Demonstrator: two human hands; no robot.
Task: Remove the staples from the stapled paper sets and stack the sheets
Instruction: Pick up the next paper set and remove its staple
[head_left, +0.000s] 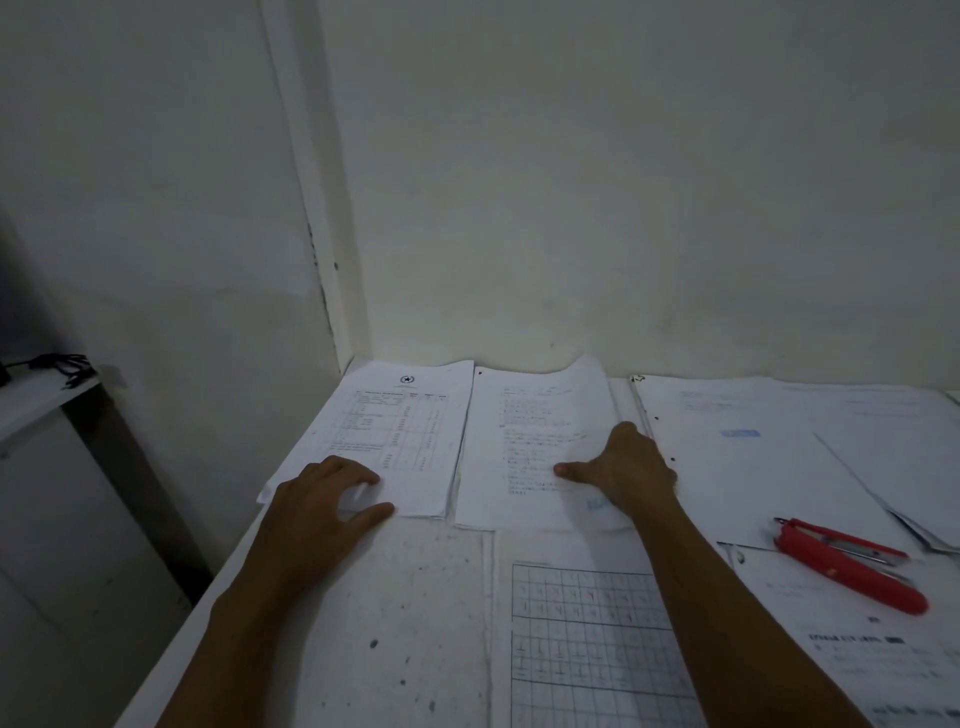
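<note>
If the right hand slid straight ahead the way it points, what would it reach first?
The right hand lies on the middle paper set, pointing toward the wall. It would probably cross that sheet's far edge, then meet the wall; depth is uncertain.

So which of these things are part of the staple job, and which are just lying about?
Part of the job:
left paper stack
middle paper stack
right papers
grid sheet
red staple tool
left hand
right hand

Just lying about:
black cable on side shelf
</note>
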